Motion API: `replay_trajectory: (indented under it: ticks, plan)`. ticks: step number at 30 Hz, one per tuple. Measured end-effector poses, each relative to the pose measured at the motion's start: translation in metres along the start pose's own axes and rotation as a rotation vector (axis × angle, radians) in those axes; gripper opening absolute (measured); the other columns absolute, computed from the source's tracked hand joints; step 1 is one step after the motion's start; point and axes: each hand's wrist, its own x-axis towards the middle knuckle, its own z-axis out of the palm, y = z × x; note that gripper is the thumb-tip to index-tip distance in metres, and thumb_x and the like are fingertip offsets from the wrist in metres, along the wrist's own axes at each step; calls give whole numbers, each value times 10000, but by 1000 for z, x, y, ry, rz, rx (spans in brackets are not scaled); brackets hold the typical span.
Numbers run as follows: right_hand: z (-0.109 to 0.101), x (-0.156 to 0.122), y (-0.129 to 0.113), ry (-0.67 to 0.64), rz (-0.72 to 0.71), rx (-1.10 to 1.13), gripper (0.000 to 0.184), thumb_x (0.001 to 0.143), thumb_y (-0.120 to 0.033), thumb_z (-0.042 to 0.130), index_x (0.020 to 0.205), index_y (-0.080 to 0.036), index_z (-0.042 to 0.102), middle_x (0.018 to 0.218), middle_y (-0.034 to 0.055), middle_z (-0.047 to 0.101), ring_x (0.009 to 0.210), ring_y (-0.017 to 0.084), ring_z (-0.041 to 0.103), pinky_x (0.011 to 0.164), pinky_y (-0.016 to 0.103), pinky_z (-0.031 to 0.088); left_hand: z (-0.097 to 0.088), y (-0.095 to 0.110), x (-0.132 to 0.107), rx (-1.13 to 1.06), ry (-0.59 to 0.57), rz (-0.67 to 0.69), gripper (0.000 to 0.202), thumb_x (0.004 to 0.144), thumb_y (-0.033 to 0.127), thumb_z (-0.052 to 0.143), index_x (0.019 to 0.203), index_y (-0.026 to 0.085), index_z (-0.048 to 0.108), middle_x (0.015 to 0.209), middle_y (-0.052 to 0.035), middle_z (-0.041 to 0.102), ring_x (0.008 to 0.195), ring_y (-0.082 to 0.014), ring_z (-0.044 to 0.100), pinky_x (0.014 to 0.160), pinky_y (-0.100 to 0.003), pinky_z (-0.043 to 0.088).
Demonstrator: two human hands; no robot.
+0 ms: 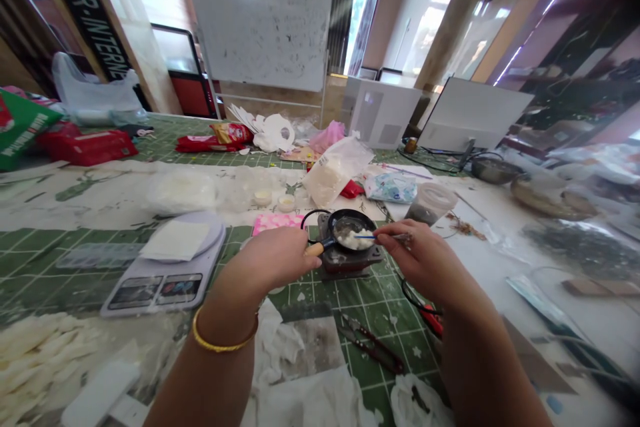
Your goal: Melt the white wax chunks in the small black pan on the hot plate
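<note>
My left hand (280, 253) is closed around the wooden handle (315, 249) of a small black frying pan (373, 219). The pan rests on a small dark hot plate (350, 263) on the green checked cloth. White lumpy material (354, 238), perhaps wax pieces, lies in the pan with what looks like clear liquid. Pinched in my right hand (413, 247) is a thin blue stick (367, 237), its far end among the white lumps. A gold bangle circles my left wrist.
A kitchen scale (165, 273) with white paper on it stands at left. White flakes (45, 353) lie front left. Thread snips (373, 343) and crumpled tissue (275, 340) lie in front of the hot plate. A plastic cup (431, 203) stands behind my right hand.
</note>
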Motion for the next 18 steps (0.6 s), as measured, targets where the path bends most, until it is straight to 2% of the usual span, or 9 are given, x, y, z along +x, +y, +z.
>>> replay_trajectory:
  ticks: [4,7,12,18]
  plan:
    - [4,3,0,-3,27,8,290,839,-348,384,968,-235,618,911,41,631,895,183,534,799,321,379,1,0,1,-1,-5,-16,361,694,496,387,740,185,564,784,-70,621,610,-182,539,503,-269,327]
    - [3,4,2,21,28,-40,290,840,-325,383,928,-206,632,886,52,643,860,188,545,795,335,373,0,-1,0,3,-3,-15,368,703,504,369,713,187,556,751,-62,619,603,-185,538,495,-270,319]
    - [0,0,-3,-9,-43,-12,282,847,-321,376,934,-223,626,908,34,646,889,175,540,805,316,368,1,-2,0,0,11,-2,365,703,510,376,716,188,548,756,-53,618,602,-180,536,486,-267,315]
    - [-2,-1,0,16,-21,-74,276,840,-309,389,900,-208,638,882,47,651,860,183,545,793,331,369,3,-3,1,11,20,6,376,712,512,363,697,183,545,733,-57,616,579,-174,529,474,-265,299]
